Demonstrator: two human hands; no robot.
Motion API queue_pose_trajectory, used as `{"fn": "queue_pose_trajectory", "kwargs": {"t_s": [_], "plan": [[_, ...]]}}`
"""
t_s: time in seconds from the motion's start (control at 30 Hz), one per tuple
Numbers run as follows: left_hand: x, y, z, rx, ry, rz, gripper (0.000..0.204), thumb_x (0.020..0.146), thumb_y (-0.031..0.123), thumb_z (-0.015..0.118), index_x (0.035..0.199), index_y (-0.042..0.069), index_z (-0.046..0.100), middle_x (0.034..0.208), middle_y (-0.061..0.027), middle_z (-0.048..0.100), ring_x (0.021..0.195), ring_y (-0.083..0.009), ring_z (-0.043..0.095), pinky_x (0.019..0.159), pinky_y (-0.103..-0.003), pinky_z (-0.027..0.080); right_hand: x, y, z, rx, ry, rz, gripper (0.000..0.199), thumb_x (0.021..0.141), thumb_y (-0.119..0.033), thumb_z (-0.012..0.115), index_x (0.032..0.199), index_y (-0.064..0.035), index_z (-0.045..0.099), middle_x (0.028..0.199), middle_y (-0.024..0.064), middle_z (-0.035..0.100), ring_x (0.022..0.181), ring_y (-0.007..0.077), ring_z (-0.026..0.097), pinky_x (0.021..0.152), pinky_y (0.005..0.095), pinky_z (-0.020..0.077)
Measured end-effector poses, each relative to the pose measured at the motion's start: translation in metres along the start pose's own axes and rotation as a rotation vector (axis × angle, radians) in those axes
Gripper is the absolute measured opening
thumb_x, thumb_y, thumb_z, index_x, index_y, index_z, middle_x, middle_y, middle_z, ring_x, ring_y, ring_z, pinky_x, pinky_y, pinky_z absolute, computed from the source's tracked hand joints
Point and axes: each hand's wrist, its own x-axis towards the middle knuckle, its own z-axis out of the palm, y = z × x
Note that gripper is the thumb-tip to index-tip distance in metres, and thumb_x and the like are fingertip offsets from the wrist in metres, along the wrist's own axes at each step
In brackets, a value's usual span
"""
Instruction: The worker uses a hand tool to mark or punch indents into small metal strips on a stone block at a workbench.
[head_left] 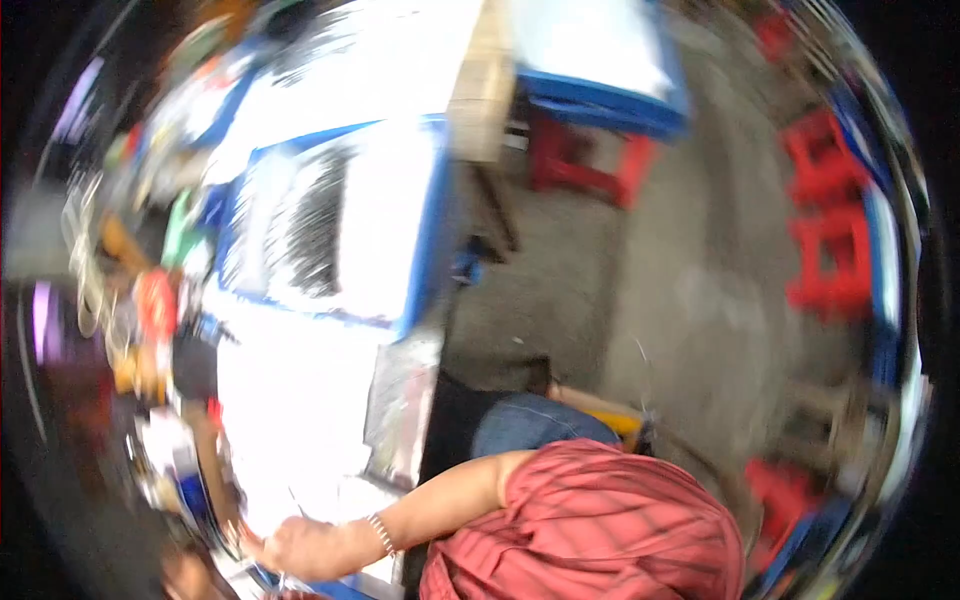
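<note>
A long white-topped bench (300, 400) runs down the left of the blurred view, carrying a blue-rimmed rectangular tray (425, 230) of white sheet near its middle. Red plastic stools (830, 240) stand on the grey floor beyond its right edge. At the bench's near edge a hand (300, 548) with a metal bracelet rests; whether its fingers are closed on anything cannot be told.

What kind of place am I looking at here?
Probably a small workshop or market stall: blue-edged white worktables, red plastic stools on bare concrete floor, cluttered small goods at left. Motion blur hides detail.
</note>
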Motion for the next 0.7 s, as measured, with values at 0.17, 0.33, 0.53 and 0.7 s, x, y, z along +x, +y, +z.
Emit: {"fn": "queue_pose_trajectory", "kwargs": {"t_s": [0.17,0.33,0.53,0.7], "plan": [[-0.057,0.011,-0.017,-0.129,0.174,-0.213,0.014,0.097,0.022,0.055,0.101,0.009,0.056,0.087,0.0018,0.054,0.064,-0.0059,0.045,0.055,-0.017,0.037,-0.038,-0.005,0.005,-0.027,-0.297,0.005,0.032,0.083,-0.013,0.061,0.107,-0.0039,0.042,0.067,0.0157,0.062,0.062,0.0359,0.065,0.049,0.0452,0.0494],[-0.100,0.015,-0.026,-0.295,0.071,-0.302,0.014,0.089,0.002,0.062,0.098,0.004,0.051,0.092,-0.0064,0.052,0.070,-0.0129,0.054,0.058,-0.025,0.049,-0.076,-0.010,0.016,-0.099,-0.501,0.142,0.025,0.086,-0.012,0.059,0.107,-0.0108,0.048,0.073,0.0159,0.063,0.063,0.0377,0.064,0.051,0.0464,0.0493],[-0.121,0.027,-0.084,-0.744,-0.850,-0.008,0.038,0.098,0.038,0.049,0.099,0.001,0.058,0.093,-0.0181,0.058,0.086,-0.0295,0.061,0.070,-0.039,0.053,-0.088,-0.007,-0.005,-0.092,-0.374,0.288,0.018,0.089,-0.005,0.055,0.106,-0.0066,0.051,0.077,0.0170,0.064,0.067,0.0331,0.066,0.058,0.0397,0.0508],[-0.131,0.053,-0.066,-1.233,-1.394,0.222,0.061,0.094,0.056,0.045,0.108,-0.001,0.062,0.109,-0.0147,0.061,0.100,-0.0330,0.059,0.082,-0.043,0.047,-0.093,-0.035,-0.006,0.046,-0.412,0.546,0.012,0.095,-0.008,0.053,0.103,0.0013,0.052,0.073,0.0074,0.062,0.066,0.0125,0.064,0.060,0.0267,0.0498]]}}
